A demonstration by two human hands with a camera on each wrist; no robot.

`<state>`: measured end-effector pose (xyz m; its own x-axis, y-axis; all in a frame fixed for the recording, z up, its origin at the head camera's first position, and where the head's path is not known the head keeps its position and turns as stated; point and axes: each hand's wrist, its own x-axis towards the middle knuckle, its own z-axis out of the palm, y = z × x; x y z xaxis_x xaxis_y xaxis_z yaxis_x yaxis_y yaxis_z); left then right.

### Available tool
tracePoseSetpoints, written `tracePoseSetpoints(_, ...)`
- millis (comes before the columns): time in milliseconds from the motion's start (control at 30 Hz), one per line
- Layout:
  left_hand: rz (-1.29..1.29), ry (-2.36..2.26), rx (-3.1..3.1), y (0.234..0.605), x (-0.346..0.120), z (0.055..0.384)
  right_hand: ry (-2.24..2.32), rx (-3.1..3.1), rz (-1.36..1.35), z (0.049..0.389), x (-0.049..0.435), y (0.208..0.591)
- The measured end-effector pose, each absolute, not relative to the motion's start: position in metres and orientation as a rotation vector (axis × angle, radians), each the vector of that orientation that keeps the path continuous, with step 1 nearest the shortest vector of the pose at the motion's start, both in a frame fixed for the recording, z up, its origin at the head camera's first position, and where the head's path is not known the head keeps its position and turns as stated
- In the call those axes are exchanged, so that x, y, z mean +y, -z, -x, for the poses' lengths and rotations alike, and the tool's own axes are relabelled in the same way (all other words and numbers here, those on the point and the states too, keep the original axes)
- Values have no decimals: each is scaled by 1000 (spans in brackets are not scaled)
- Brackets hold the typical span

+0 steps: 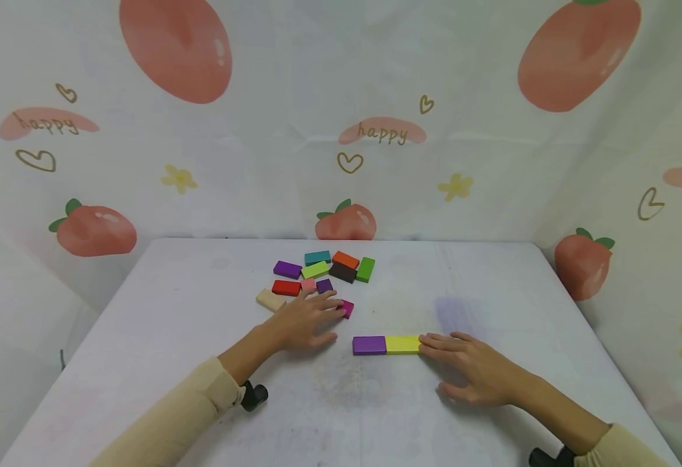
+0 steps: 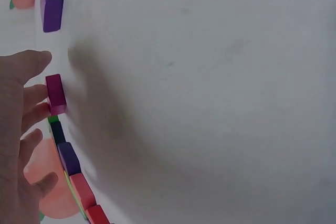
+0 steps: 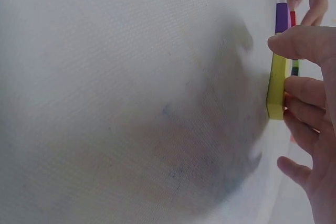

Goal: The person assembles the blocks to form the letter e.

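Note:
My left hand (image 1: 305,322) reaches over the near edge of a cluster of coloured blocks, fingers spread. Its index and middle fingertips touch a magenta block (image 2: 55,94), while the thumb stays apart from it. On the table to the right, a purple block (image 1: 369,346) and a yellow block (image 1: 402,345) lie end to end in a row. My right hand (image 1: 474,368) has its fingertips at the right end of the yellow block, the fingers fairly straight. The right wrist view shows the thumb over the yellow block's near side, not clearly pressing it.
Behind my left hand lie a red block (image 1: 286,288), a beige block (image 1: 270,299), a dark brown block (image 1: 343,272), a green block (image 1: 365,270) and several others. The white table (image 1: 341,428) meets a printed curtain (image 1: 259,181) at its back edge.

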<state>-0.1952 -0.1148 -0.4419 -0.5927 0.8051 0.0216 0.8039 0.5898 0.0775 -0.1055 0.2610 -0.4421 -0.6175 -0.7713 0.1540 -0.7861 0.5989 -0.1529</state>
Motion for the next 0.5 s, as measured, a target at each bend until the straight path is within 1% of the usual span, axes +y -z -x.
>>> tracePoseSetpoints(500,-1436,-166,2741,445,-131,172,-321,-2799,-1315,105,261,442)
